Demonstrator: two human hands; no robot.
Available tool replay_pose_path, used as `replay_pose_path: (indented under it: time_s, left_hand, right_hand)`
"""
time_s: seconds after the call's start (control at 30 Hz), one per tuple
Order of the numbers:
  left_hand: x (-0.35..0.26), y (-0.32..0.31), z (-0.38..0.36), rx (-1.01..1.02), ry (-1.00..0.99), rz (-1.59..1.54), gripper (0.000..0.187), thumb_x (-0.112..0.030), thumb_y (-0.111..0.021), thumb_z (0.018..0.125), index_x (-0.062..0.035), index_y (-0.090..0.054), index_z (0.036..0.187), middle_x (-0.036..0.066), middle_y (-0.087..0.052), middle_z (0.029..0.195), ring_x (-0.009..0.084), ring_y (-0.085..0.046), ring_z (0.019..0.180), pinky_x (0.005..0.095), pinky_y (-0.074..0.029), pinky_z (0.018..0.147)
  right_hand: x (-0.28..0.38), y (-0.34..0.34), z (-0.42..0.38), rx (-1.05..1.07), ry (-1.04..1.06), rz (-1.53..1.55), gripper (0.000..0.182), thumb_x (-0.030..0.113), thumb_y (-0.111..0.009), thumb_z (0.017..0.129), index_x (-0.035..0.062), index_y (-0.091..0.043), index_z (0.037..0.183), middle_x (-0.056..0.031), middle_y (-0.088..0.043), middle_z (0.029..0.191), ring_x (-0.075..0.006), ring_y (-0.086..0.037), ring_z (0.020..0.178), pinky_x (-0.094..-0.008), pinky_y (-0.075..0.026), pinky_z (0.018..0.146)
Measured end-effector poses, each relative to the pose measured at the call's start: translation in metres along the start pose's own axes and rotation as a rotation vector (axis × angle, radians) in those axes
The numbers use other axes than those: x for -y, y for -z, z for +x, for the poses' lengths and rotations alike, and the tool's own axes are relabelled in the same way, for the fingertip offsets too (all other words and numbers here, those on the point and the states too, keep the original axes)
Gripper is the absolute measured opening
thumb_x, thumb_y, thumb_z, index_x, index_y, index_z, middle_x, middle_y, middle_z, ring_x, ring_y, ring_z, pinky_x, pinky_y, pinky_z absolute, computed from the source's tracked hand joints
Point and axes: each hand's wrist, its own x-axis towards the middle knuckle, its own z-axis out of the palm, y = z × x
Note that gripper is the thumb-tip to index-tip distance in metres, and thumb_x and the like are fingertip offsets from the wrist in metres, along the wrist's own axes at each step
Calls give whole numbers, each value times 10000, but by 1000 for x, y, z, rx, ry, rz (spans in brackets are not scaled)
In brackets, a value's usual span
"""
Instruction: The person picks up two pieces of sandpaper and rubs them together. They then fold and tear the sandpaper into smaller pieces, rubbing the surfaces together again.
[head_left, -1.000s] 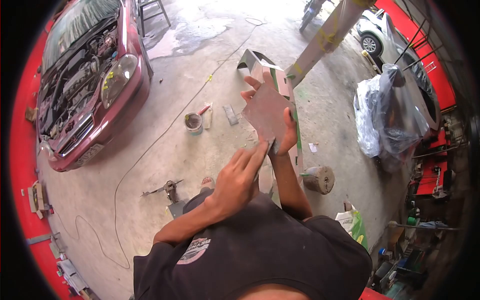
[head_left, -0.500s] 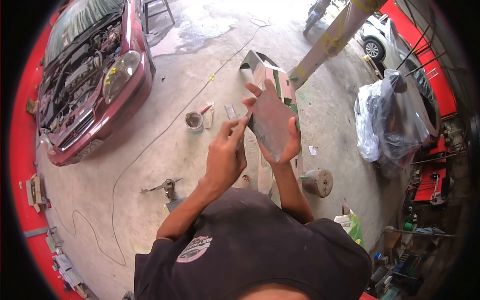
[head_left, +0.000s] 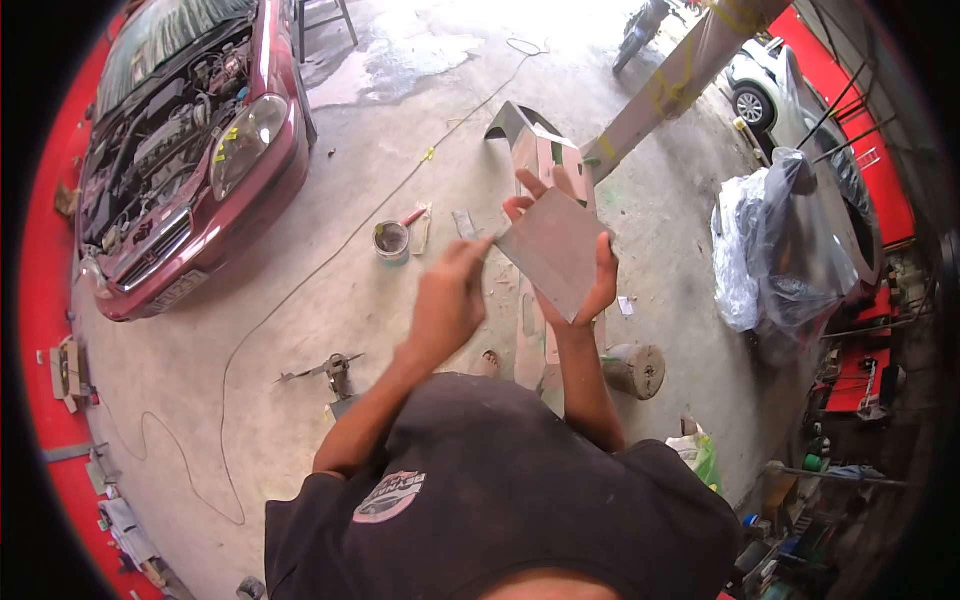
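My right hand, palm up, holds a flat grey four-sided plate, its thumb over the right edge and its fingertips showing past the far edge. The plate's face is turned up and carries faint smears. My left hand is closed in a pinch at the plate's left corner, slightly blurred. Whatever is between its fingertips is too small to make out. Beneath the plate lies a long pink and green car bumper, partly hidden by my hands.
An open can with a red-handled tool stands on the concrete. A maroon car with its engine bay exposed is at left. A cylindrical block sits by the bumper. A cable crosses the floor. Plastic-wrapped parts stand right.
The plate has turned so its face looks broader and lighter grey. My left hand has shifted slightly down and stays by the plate's left corner. The view has moved a little.
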Motion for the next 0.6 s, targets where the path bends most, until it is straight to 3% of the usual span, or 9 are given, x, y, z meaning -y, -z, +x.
replay_pose_path:
  time_s: [0.03, 0.1, 0.2, 0.3, 0.47, 0.57, 0.6]
  left_hand:
    - [6, 11, 6, 37, 137, -61, 381, 5, -647, 958, 22, -647, 1339, 211, -736, 1066, 368, -724, 947, 400, -558, 819]
    - [14, 30, 13, 169, 661, -538, 369, -102, -691, 999, 24, -654, 1344, 144, -768, 1088, 234, -737, 981, 352, -565, 839]
    - [21, 36, 3, 106, 727, -910, 372, -156, -691, 1025, 32, -655, 1344, 89, -757, 1133, 144, -709, 1020, 329, -572, 879]
    - [11, 41, 4, 127, 716, -1057, 384, -187, -709, 1018, 38, -653, 1325, 75, -754, 1126, 153, -714, 1008, 321, -573, 889]
    - [48, 31, -11, 19, 774, -1039, 458, -310, -748, 994, 9, -644, 1307, 62, -732, 1116, 137, -703, 981, 317, -569, 870]
    - [59, 29, -14, -19, 807, -1037, 472, -358, -747, 995, -12, -644, 1298, 54, -725, 1101, 132, -699, 957, 317, -569, 849]
    - [60, 30, -15, -27, 819, -1036, 465, -364, -744, 998, -19, -647, 1293, 52, -726, 1097, 132, -700, 950, 317, -570, 845]
  right_hand:
    - [4, 6, -1, -35, 48, -99, 975, 594, -559, 982, -44, -242, 1648, -289, -402, 1603, -349, -523, 1360, -445, -440, 1161]
    - [12, 22, 1, -102, 151, -298, 969, 582, -556, 980, -47, -243, 1648, -276, -423, 1595, -345, -536, 1346, -458, -449, 1151]
    - [21, 28, 3, -92, 100, -153, 934, 508, -577, 965, -13, -241, 1663, -260, -435, 1591, -345, -567, 1313, -497, -458, 1140]
    - [16, 30, -2, -45, 5, -142, 939, 448, -615, 930, 23, -234, 1675, -262, -411, 1610, -388, -562, 1332, -530, -454, 1152]
    - [4, 34, -17, 84, -179, -24, 943, 324, -622, 922, 25, -163, 1690, -252, -354, 1656, -394, -545, 1366, -512, -471, 1142]
    - [-3, 31, -26, 66, -280, 87, 742, 235, -606, 973, -15, -349, 1623, -224, -494, 1578, -324, -595, 1323, -444, -487, 1124]
    - [-7, 42, -32, 82, -245, -195, 630, 216, -595, 1001, -28, -429, 1558, -199, -562, 1483, -280, -614, 1257, -410, -497, 1085]
